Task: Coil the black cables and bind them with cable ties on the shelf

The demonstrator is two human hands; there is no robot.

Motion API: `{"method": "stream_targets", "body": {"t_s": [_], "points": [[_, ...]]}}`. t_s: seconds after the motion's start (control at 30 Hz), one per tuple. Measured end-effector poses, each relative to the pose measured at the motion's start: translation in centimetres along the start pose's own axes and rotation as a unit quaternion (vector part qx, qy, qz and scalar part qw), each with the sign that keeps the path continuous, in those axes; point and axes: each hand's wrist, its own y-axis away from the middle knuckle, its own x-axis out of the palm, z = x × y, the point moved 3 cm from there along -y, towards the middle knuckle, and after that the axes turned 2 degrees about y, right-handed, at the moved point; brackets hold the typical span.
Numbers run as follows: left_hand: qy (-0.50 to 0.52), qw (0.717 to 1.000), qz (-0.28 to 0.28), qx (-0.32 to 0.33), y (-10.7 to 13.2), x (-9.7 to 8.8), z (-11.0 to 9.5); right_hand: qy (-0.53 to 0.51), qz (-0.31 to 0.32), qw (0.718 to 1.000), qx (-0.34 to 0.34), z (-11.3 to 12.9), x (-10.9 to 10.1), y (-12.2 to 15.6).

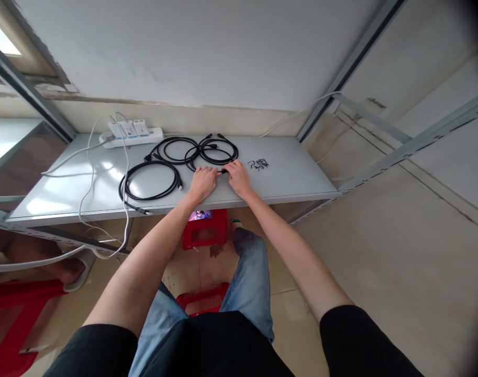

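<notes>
My left hand and my right hand meet near the front of the grey shelf, both with fingers closed. A short stretch of black cable shows between them, gripped from each side; its ends are mostly hidden under my fingers. Just beyond my hands lies a coiled black cable, overlapping another black coil to its left. Nearer the front edge, a third black coil rests left of my left hand, one plug reaching the edge. Small black tie strips are scattered right of my right hand.
A white power strip with chargers stands at the back left of the shelf. White cords trail from it over the front edge. Metal posts frame the shelf. Below are red stools; another person's foot shows at left.
</notes>
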Motion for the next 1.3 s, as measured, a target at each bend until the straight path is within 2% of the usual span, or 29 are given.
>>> {"method": "stream_targets", "body": {"t_s": [0.5, 0.77, 1.3], "points": [[-0.018, 1.0, 0.007, -0.02, 0.0, -0.11, -0.06, 0.029, 0.031, 0.999, -0.01, -0.01, 0.41, 0.01], [0.003, 1.0, 0.006, -0.029, -0.01, -0.01, 0.1, 0.009, 0.013, 1.0, -0.002, 0.21, 0.39, 0.32], [-0.01, 0.999, 0.017, -0.028, -0.01, -0.25, -0.11, 0.07, 0.038, 0.997, 0.007, 0.44, 0.11, 0.14]]}}
